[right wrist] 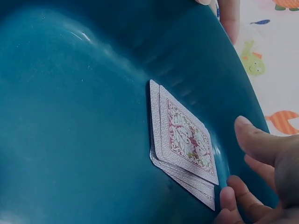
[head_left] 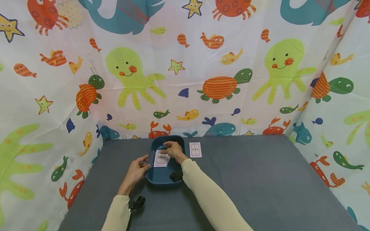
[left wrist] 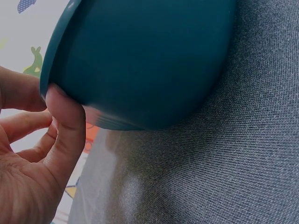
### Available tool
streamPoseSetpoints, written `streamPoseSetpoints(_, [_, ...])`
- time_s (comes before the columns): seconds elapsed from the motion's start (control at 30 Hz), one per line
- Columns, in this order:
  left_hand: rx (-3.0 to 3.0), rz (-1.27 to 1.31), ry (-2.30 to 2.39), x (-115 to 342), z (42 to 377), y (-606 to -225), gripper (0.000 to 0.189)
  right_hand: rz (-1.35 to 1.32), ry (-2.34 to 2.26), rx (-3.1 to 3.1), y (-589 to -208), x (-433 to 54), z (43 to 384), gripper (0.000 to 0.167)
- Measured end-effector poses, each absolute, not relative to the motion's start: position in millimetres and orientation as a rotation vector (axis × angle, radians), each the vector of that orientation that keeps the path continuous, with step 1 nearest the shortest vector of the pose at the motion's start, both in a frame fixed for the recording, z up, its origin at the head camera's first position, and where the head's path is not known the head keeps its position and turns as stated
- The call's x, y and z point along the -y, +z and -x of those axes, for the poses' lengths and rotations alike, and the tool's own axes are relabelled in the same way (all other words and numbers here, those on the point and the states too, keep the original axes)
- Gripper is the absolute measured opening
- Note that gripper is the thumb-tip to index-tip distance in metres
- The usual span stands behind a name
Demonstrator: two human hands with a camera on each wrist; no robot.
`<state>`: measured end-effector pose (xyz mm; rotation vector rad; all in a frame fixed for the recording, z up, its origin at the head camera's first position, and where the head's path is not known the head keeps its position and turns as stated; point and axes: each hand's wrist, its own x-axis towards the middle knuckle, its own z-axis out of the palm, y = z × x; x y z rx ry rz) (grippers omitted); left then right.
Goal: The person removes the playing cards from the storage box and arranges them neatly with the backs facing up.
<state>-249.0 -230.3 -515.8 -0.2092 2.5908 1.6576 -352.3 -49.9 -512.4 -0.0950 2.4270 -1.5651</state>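
Observation:
A blue plastic tub (head_left: 164, 180) stands on the grey table, with a small overlapping pile of playing cards (head_left: 160, 158) lying back side up inside it. My left hand (head_left: 136, 170) pinches the tub's left rim; in the left wrist view the thumb (left wrist: 69, 116) presses one side of the wall with fingers on the other. Over the far part of the tub is my right hand (head_left: 174, 150), just beside the pile. In the right wrist view its thumb (right wrist: 257, 140) is apart from the fingers, which hover by the cards' edge with nothing between them.
Another playing card (head_left: 195, 149) lies back side up on the table (head_left: 248, 179), just right of the tub. A curtain (head_left: 179, 86) printed with sea animals hangs behind and along both sides of the table. Black straps (head_left: 137, 203) are on both wrists.

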Motion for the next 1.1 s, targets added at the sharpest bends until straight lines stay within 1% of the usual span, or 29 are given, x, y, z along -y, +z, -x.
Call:
streamPoseSetpoints(0.57, [-2.599, 0.15, 1.716, 232, 252, -520, 0.054, 0.146, -1.376, -2.6, -518, 50, 353, 0.048])
streamPoseSetpoints(0.9, [-2.593, 0.174, 1.714, 232, 250, -524, 0.053, 0.207, -1.3, -2.637, -524, 49, 353, 0.055])
streamPoseSetpoints(1.1, [-2.588, 0.168, 1.717, 232, 252, -522, 0.054, 0.177, -1.241, -2.658, -521, 51, 352, 0.051])
